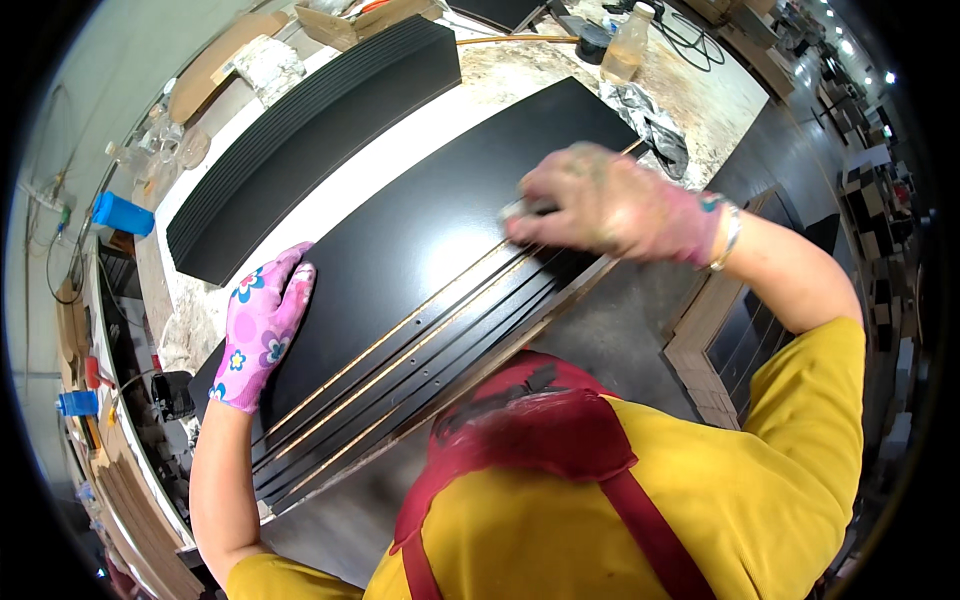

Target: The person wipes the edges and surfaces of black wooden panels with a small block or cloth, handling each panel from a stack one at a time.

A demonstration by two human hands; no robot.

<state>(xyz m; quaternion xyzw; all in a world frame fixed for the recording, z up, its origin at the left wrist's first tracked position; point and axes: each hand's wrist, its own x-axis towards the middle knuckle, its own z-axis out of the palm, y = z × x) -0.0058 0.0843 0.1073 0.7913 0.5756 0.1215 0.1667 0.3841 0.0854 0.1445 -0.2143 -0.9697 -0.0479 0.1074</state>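
Observation:
A black panel lies before me on the worktable. Several grooves run along its near side, some showing bare tan edges, with small holes between them. My left hand, in a pink flowered glove, rests flat on the panel's left part with its fingers stretched out. Over the grooves at the right is my right hand, in a stained pink glove and slightly blurred. Its fingers are curled closed around something small that I cannot make out. Beyond the panel stands a stack of black boards, their edges lined up.
At the far right of the white, stained tabletop are a bottle, a dark round container and a crumpled grey plastic bag. A blue cup stands at the left. Stacked boards sit low on the right.

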